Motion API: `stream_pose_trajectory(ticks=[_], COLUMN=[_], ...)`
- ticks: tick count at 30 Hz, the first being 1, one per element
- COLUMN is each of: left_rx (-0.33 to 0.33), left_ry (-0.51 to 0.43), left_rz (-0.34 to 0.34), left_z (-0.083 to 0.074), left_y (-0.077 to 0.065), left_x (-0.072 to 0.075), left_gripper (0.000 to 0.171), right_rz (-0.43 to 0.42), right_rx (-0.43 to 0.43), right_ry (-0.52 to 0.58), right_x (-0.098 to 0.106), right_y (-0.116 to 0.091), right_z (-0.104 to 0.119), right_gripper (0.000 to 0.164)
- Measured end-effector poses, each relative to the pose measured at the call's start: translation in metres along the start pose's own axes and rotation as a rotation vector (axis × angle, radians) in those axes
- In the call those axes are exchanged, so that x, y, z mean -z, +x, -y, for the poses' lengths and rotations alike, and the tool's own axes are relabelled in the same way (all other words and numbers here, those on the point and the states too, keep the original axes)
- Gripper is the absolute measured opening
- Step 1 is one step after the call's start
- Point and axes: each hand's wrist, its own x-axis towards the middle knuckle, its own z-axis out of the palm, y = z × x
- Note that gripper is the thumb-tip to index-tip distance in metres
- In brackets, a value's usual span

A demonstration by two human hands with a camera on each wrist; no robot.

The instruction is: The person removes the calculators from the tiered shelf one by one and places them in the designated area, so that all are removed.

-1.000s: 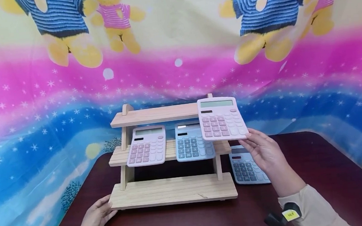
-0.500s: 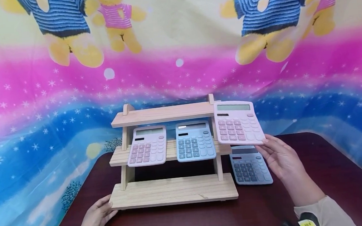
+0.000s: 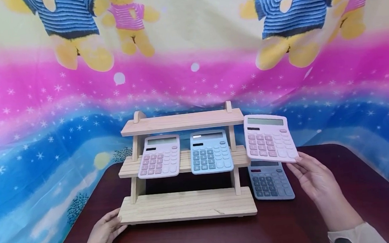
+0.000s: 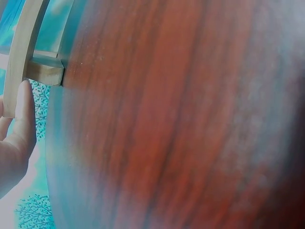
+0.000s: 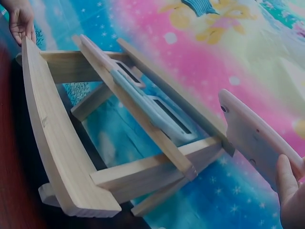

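My right hand (image 3: 319, 180) pinches a pink calculator (image 3: 268, 136) by its lower right corner, keys toward me, in the air right of a three-tier wooden display shelf (image 3: 188, 206). In the right wrist view the thumb lies on the calculator's back (image 5: 255, 136). My left hand (image 3: 103, 231) grips the left end of the bottom tier; its thumb (image 4: 25, 107) shows against the board in the left wrist view. On the middle tier lean another pink calculator (image 3: 164, 157) and a blue calculator (image 3: 216, 152), side by side.
A second blue calculator (image 3: 273, 186) lies on the dark red table (image 3: 191, 241) right of the shelf, its top edge hidden behind the held one. Behind the table hangs a colourful cloth (image 3: 190, 75) printed with bears and snowflakes.
My right hand has carried the pink calculator right and slightly down, from in front of the top tier to beside the shelf. My left hand stays at the bottom tier.
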Motion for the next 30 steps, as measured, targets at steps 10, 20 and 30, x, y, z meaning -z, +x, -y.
stream_pose_trajectory(ticks=[10,20,30], left_rx=[0.006,0.001,-0.003], left_ry=[-0.001,0.005,-0.005], left_rz=[0.005,0.009,0.011], left_z=[-0.001,-0.003,-0.002], left_y=[0.0,-0.001,-0.001], left_x=[0.0,-0.002,0.0], left_gripper=[0.054,0.055,0.054], right_rz=[-0.035,-0.128,-0.136], right_rx=[0.024,-0.006,-0.021], right_ry=[-0.043,0.019,0.11], right_x=[0.03,0.037,0.04], right_y=[0.005,-0.003,-0.014], right_z=[0.004,0.012,0.012], right_gripper=[0.044,0.042,0.038])
